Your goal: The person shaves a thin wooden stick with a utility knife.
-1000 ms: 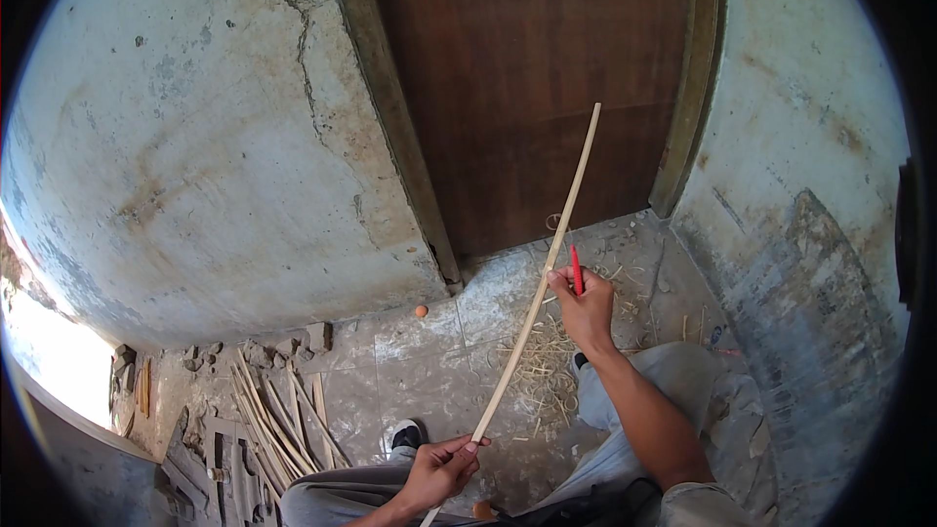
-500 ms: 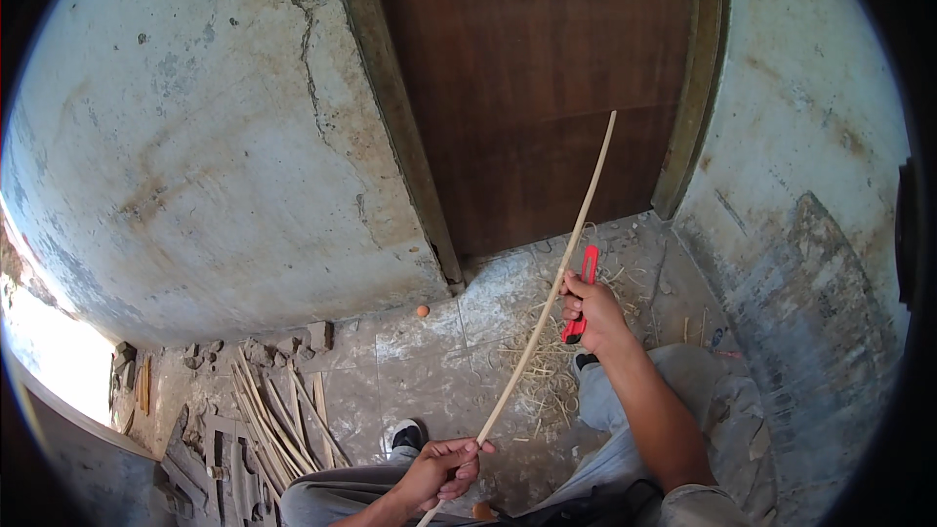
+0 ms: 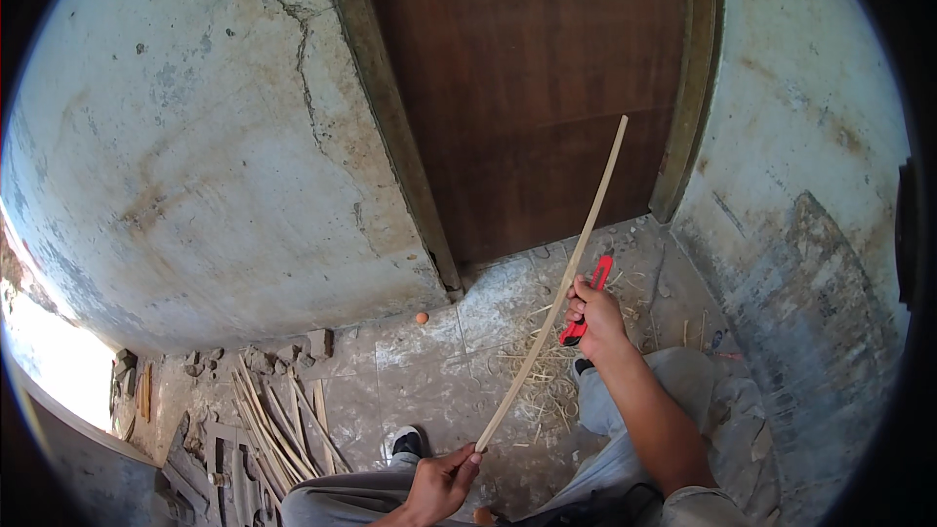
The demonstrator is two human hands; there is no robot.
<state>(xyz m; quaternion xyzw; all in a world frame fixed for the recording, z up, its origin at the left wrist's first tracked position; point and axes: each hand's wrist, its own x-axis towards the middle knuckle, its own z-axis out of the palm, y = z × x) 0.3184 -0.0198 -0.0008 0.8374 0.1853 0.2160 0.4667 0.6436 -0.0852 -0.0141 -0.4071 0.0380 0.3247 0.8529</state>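
The left hand [image 3: 441,488] pinches the pale strip [image 3: 530,358] between thumb and fingers; the strip slants away past the right hand [image 3: 600,320], whose fingers curl closed around a red cutter [image 3: 602,271] beside it. Beyond, curled shavings [image 3: 549,390] litter the floor [image 3: 410,381], before a brown door [image 3: 527,88].

Head-worn fisheye, angled down, facing door [image 3: 527,88]
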